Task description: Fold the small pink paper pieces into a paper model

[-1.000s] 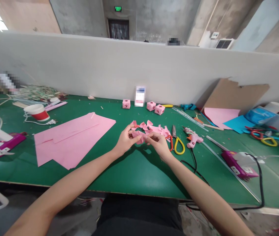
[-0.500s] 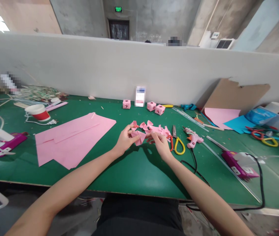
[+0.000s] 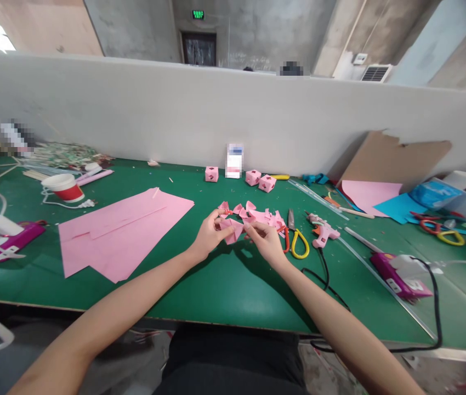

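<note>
A small folded piece of pink paper point(image 3: 232, 230) is held above the green table between my two hands. My left hand point(image 3: 210, 233) pinches it from the left side. On the right, the thumb and fingers of my right hand point(image 3: 262, 237) close on its edge. Just behind the hands lie several pink paper scraps point(image 3: 274, 218) and small folded bits. Scissors point(image 3: 299, 241) with red and yellow handles rest to the right of my right hand. Beside them is a pink glue gun point(image 3: 324, 233) with a black cord.
Three pink paper cubes point(image 3: 211, 174) with cut-outs stand toward the back. Large pink sheets point(image 3: 126, 236) cover the left side, near a red and white cup point(image 3: 63, 188). Purple power strips point(image 3: 401, 280) lie on both sides. Cardboard point(image 3: 393, 159) leans against the partition point(image 3: 154, 115).
My right hand's fingers have closed in on the right edge of the folded pink paper. My left hand keeps its hold in nearly the same place.
</note>
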### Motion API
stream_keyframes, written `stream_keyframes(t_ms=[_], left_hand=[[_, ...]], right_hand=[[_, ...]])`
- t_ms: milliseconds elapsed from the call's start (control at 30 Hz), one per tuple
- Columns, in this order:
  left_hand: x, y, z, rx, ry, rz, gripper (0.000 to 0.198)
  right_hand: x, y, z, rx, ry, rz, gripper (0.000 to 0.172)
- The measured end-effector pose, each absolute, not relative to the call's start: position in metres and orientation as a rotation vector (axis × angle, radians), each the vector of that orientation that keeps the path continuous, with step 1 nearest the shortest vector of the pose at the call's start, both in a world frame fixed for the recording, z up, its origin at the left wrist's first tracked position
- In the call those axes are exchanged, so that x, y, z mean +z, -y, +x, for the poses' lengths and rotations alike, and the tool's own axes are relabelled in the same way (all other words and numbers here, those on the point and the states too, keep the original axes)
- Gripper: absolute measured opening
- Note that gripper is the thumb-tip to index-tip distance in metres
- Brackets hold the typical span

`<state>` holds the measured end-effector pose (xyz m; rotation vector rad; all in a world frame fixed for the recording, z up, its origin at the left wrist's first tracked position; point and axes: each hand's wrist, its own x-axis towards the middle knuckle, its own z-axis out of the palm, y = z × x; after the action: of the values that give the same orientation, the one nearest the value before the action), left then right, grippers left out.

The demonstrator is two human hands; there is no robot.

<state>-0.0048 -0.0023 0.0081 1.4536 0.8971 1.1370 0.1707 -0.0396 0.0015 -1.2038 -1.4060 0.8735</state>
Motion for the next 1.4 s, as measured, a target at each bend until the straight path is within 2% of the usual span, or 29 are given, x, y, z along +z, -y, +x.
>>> stream_keyframes(t_ms=[400,600,933,1200,1400], left_hand=[[0.0080,0.0029,-0.0047,1.119,-0.874,1.433,0.049],[0.0069,-0.0012,-0.0061,1.002,-0.871,1.476,0.049],[0.0079,0.0010,-0.0056,1.033,-0.878,1.473,0.049],[0.0073,0.0002,-0.0058,1.059,-0.921,1.487,0.049],[0.0062,-0.0010,-0.0053,1.073,-0.909,1.481,0.047]], right_hand=[[0.0015,0.0403,0.1689,0.864,1.475,-1.203,0.035],[-0.0003,0.0400,0.1684,0.817,1.527,-1.235,0.038],[0.0008,0.0386,0.1701,0.785,1.672,-1.279,0.043],[0.0037,0.0414,0.1681,0.901,1.635,-1.267,0.035],[0.0028,0.0407,0.1688,0.913,1.668,-1.234,0.039]])
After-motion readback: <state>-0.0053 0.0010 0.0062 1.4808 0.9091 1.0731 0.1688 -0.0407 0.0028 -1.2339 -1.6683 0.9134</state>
